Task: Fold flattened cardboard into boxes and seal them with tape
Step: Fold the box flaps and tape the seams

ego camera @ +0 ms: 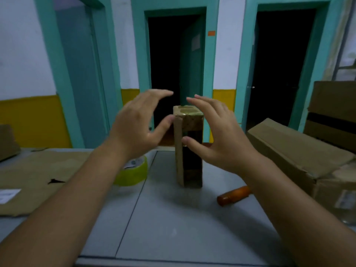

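Now a tall, narrow box is standing upright on the grey table, near its middle, with shiny tape lying across its closed top. The near face is showing a dark panel between paler cardboard edges.

Both hands are hovering at the upper part of the box, one on each side. The left hand is spreading open, its fingers long and slightly arched above the box's top left. Its thumb is reaching to the upper left edge, and whether it is touching there cannot be told. The right hand is likewise spreading open, fingers pointing toward the top right corner. Its thumb is crossing in front of the near face partway down, and contact cannot be told here either. Neither hand is gripping anything.

A yellow-green tape roll is lying on the table just left of the box, partly hidden behind the left forearm. A flat cardboard sheet is lying farther left, carrying a white label. An orange-brown handle is lying to the box's right, half hidden by the right forearm. A long carton is sitting at the table's right side, with another carton behind it.
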A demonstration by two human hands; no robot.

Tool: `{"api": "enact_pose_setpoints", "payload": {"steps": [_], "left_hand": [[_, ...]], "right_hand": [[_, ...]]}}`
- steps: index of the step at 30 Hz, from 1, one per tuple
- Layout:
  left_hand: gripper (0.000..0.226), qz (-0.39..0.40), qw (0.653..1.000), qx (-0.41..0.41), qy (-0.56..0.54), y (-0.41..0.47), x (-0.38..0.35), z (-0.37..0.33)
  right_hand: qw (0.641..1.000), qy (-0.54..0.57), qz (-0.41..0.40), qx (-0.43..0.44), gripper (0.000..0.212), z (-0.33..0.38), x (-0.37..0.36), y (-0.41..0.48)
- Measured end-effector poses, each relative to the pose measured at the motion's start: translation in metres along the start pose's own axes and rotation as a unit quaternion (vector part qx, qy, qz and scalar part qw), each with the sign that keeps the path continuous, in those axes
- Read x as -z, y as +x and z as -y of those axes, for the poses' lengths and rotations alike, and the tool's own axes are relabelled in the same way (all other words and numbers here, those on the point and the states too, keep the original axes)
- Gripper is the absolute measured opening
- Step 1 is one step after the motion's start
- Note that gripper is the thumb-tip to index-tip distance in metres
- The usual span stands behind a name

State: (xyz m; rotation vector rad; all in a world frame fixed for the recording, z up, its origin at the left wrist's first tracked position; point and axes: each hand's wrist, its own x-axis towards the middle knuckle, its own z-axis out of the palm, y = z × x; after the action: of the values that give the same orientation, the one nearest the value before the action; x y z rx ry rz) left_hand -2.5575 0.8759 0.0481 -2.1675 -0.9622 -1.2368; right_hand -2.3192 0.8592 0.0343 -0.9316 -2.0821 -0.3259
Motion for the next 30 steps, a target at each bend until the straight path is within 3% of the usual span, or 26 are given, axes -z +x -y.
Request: {"api": "enact_pose_setpoints", "payload": {"steps": [3, 6, 8, 10, 12, 15, 21, 27, 30], "left_hand": [[0.04, 0.056, 0.996, 0.055, 0.038, -0.031, 0.017, 0.021], [0.041, 0.214, 0.966, 0.128, 0.064, -0.069, 0.023, 0.044], [0.044, 0.316, 0.936, 0.133, 0.076, -0.091, 0.023, 0.051], [0.031, 0.364, 0.918, 0.115, 0.106, -0.109, 0.022, 0.052], [0.02, 0.362, 0.919, 0.12, 0.095, -0.116, 0.028, 0.054], [0.037, 0.31, 0.941, 0.138, -0.004, -0.115, 0.047, 0.052], [0.041, 0.119, 0.982, 0.085, -0.123, -0.097, 0.069, 0.017], [0.016, 0.069, 0.974, 0.082, -0.202, -0.069, 0.065, -0.015], [0.024, 0.074, 0.957, 0.115, -0.255, -0.075, 0.066, -0.027]], "right_hand": [[0.997, -0.05, 0.002, 0.054, 0.08, 0.025, 0.002, 0.007], [0.992, -0.077, 0.018, 0.097, 0.078, 0.055, -0.005, 0.01], [0.988, -0.085, 0.028, 0.124, 0.073, 0.075, -0.014, 0.01], [0.988, -0.064, 0.046, 0.135, 0.065, 0.09, -0.027, 0.011], [0.991, -0.003, 0.07, 0.111, 0.056, 0.095, -0.039, 0.011], [0.989, 0.12, 0.073, 0.044, 0.049, 0.088, -0.048, 0.012], [0.981, 0.163, 0.107, 0.01, 0.099, 0.082, -0.035, 0.018], [0.986, 0.162, 0.016, 0.018, 0.086, 0.072, -0.017, 0.021], [0.981, 0.195, 0.006, 0.005, 0.082, 0.069, -0.02, 0.006]]}}
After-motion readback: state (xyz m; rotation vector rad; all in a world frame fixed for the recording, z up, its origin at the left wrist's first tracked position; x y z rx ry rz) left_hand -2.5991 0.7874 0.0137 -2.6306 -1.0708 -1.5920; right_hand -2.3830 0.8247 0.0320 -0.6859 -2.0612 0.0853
